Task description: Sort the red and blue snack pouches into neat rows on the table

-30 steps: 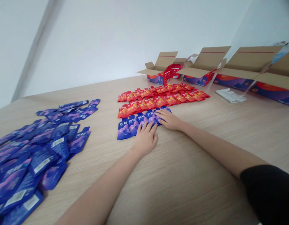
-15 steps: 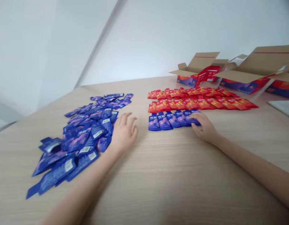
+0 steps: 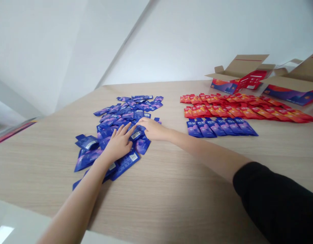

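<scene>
Blue-purple sachets (image 3: pixel 109 131) lie in a loose, overlapping pile left of centre. My left hand (image 3: pixel 119 144) rests on the pile with its fingers spread, holding nothing that I can see. Beside it, my right hand (image 3: pixel 153 129) reaches across to the pile's right side. Its fingers are bent and drawn together on a blue sachet at the fingertips, partly hidden by the hand. To the right, an overlapping row of blue sachets (image 3: pixel 213 128) lies in front of two rows of red-orange sachets (image 3: pixel 227 110).
Open cardboard boxes (image 3: pixel 224 84) with printed sides stand at the back right, flaps raised. A white wall (image 3: pixel 184 44) rises behind the wooden table (image 3: pixel 176 189). At the left edge, flat colourful items (image 3: pixel 15 132) show beyond the tabletop.
My right hand has left the blue row and crossed left to the pile. My left hand has moved onto the pile. The view has shifted left.
</scene>
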A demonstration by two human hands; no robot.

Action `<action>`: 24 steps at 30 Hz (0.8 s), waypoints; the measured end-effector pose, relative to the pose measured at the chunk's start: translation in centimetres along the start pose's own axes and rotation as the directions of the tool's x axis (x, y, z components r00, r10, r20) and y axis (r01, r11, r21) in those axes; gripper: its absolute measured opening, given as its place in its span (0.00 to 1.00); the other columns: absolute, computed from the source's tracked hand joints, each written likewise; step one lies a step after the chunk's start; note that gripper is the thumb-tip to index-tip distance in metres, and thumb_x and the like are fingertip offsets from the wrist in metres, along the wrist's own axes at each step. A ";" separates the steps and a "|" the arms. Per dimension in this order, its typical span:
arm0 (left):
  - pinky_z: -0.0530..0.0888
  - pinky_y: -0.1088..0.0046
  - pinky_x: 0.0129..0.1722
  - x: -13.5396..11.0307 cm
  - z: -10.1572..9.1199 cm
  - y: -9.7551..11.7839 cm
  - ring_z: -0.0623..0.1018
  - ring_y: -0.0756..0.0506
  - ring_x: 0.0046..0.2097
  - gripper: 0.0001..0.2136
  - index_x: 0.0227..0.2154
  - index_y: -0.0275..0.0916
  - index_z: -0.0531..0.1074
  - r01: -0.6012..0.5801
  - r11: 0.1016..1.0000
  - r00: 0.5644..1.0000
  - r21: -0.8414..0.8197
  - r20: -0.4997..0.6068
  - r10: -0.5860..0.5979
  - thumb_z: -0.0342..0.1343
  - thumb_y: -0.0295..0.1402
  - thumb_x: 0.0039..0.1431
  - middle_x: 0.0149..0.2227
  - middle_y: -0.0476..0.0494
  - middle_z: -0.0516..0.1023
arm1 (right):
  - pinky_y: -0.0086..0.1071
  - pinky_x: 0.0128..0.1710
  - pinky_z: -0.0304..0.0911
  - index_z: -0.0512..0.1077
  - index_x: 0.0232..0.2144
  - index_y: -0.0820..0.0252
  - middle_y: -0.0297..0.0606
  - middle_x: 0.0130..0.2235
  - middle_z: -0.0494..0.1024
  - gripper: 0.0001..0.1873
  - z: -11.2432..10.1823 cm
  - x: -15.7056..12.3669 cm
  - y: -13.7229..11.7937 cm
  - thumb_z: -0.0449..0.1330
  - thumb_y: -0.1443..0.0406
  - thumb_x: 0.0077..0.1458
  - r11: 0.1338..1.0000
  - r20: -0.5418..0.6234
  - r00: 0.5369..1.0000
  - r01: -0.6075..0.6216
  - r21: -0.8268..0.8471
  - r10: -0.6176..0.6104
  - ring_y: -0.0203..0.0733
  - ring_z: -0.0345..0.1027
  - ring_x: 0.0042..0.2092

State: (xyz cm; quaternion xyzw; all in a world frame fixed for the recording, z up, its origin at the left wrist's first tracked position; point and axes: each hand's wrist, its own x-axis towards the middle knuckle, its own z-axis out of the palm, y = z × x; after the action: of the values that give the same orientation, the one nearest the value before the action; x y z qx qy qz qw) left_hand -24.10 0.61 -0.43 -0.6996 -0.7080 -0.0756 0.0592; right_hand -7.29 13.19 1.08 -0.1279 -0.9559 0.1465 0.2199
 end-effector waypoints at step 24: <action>0.71 0.60 0.50 -1.2 -0.8 3.5 0.72 0.40 0.49 0.18 0.50 0.40 0.67 0.037 0.826 0.790 -0.562 -0.491 -0.369 0.55 0.40 0.58 0.45 0.41 0.71 | 0.32 0.42 0.65 0.74 0.41 0.66 0.47 0.41 0.80 0.11 -2.9 -3.9 -3.3 0.54 0.75 0.58 0.907 -0.084 0.910 -0.412 -0.091 0.406 0.45 0.74 0.45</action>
State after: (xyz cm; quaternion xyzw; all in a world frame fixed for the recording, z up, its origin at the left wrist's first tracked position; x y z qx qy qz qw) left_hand -20.60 -0.71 0.25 -0.5476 -0.6811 -0.4811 0.0700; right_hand -3.17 9.61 3.17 -0.3414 -0.9069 0.1343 0.2072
